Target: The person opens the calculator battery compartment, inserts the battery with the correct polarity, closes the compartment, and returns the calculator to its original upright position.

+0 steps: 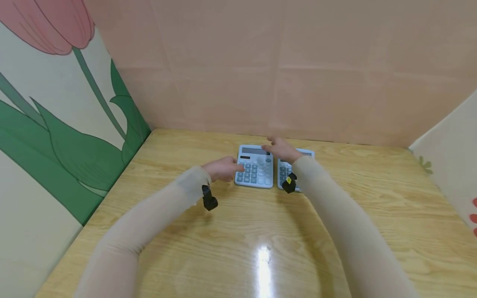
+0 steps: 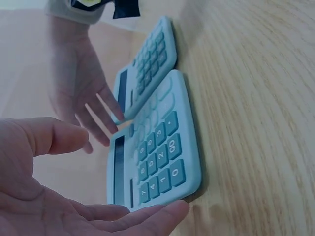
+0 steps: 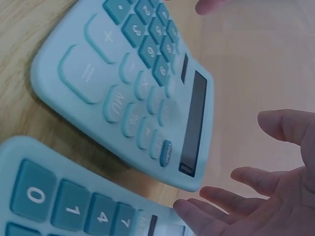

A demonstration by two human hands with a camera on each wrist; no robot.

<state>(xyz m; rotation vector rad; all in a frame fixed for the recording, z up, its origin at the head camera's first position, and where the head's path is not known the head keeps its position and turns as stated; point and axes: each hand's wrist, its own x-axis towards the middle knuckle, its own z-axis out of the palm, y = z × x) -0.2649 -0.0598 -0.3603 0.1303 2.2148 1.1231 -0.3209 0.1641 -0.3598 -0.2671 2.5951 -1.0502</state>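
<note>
Two light blue calculators lie side by side, face up, on the wooden table. My left hand (image 1: 223,168) is at the left edge of the left calculator (image 1: 254,166), its fingers extended along that side in the left wrist view; whether they press on it I cannot tell. Above the top of the narrow gap between the calculators is my right hand (image 1: 283,150), fingers spread and loose. It partly hides the right calculator (image 3: 74,201). In the right wrist view its fingertips (image 3: 184,209) come near the calculators' upper edges, and nothing is held.
Behind the calculators, a plain pinkish backdrop (image 1: 223,95) rises from the table's (image 1: 231,236) far edge. A panel with a painted tulip (image 1: 56,25) stands on the left, and a pale panel (image 1: 451,140) on the right. Black wrist cameras hang under both sleeves.
</note>
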